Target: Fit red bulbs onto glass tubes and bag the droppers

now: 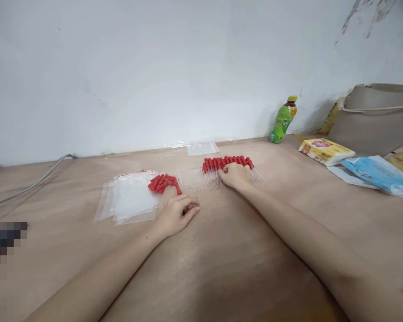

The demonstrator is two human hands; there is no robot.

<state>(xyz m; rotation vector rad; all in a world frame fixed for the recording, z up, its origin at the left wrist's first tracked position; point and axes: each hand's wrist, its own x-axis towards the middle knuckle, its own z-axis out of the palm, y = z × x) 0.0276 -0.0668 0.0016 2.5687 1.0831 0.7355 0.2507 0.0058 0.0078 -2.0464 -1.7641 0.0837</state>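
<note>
Several clear thin tubes with red bulb caps point(226, 161) lie in a row near the middle of the table. To their left, more clear tubes point(191, 179) without caps lie side by side. My right hand point(237, 175) is over the capped row, its fingers closed together at the tubes; what they pinch is too small to make out. A loose pile of red caps point(164, 182) lies beside a stack of clear plastic bags point(136, 197). My left hand point(180, 213) rests on the table just below the pile, fingers loosely curled and apart, holding nothing visible.
A small clear bag point(202, 149) lies by the wall. At the right stand a green bottle point(283, 120) and a grey bag point(372, 118), with a yellow packet point(326, 151) and a blue packet point(383, 174) nearby. A grey cable point(42, 178) crosses the left side.
</note>
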